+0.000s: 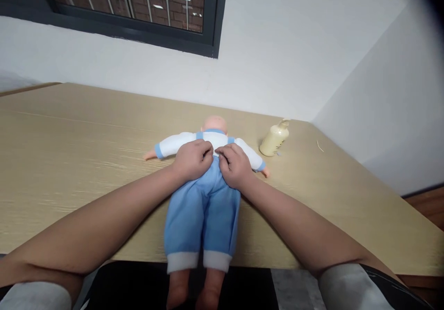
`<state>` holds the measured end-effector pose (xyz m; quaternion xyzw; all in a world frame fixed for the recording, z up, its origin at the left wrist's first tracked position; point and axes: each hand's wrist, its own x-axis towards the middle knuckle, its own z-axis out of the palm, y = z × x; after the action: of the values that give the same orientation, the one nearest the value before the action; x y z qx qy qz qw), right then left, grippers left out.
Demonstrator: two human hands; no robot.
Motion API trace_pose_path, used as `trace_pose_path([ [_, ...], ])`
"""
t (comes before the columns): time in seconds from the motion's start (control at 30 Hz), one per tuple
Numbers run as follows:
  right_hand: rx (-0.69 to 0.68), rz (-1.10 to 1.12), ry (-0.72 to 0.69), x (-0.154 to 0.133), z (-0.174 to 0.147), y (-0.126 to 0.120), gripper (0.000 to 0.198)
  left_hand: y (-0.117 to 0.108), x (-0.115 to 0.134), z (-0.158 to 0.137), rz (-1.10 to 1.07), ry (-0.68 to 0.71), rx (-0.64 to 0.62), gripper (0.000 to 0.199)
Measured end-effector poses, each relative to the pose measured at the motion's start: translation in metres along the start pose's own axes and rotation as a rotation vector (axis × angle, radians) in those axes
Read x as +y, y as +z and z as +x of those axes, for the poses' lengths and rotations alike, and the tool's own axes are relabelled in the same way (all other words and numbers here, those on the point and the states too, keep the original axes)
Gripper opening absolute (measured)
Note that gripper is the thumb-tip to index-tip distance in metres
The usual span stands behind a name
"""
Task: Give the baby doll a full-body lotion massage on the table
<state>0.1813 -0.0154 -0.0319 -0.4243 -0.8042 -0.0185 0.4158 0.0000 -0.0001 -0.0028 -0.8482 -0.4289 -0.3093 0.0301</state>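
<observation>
A baby doll [215, 123] lies stretched out on the table, head toward the wall, its lower legs past the near edge. It wears a white top with blue cuffs and blue trousers [203, 208] with white hems and blue straps. My left hand [194, 158] rests on the left side of the doll's waist, fingers curled. Opposite it, my right hand [234, 162] is curled on the right side of the waist. Both sets of fingertips meet near the middle of the doll's back or front, around the trousers' top; what they pinch there is hidden.
A cream pump bottle [274, 140] stands on the table [104, 120] to the right of the doll. Farther right lies a thin pale strip [319, 146]. White walls border the table at the back and right, with a dark-framed window [211, 23] above.
</observation>
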Motion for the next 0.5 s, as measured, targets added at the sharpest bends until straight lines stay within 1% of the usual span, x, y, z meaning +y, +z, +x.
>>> trace_pose_path([
  [0.07, 0.027, -0.053, -0.005, 0.0, -0.001, 0.0, 0.029, 0.001, 0.0, -0.005, 0.053, 0.04, 0.09, 0.022],
  [0.13, 0.021, -0.082, -0.005, 0.0, 0.0, -0.001, 0.029, 0.001, 0.0, -0.008, 0.087, 0.055, 0.135, 0.023],
  [0.17, -0.001, -0.079, -0.003, 0.001, 0.001, -0.002, 0.027, 0.0, 0.001, -0.007, 0.087, 0.044, 0.12, 0.024],
  [0.23, -0.077, -0.042, 0.022, 0.004, 0.005, -0.005, 0.023, -0.003, 0.002, -0.003, 0.058, -0.011, 0.033, 0.024],
  [0.33, -0.188, 0.033, 0.108, 0.01, 0.013, -0.011, 0.017, -0.009, 0.002, 0.007, 0.01, -0.105, -0.095, 0.024],
  [0.4, -0.22, 0.056, 0.157, 0.013, 0.017, -0.014, 0.016, -0.013, 0.001, 0.011, -0.028, -0.13, -0.124, 0.03],
  [0.5, -0.218, 0.072, 0.187, 0.013, 0.016, -0.016, 0.03, -0.013, 0.0, 0.01, -0.104, -0.075, -0.103, 0.04],
])
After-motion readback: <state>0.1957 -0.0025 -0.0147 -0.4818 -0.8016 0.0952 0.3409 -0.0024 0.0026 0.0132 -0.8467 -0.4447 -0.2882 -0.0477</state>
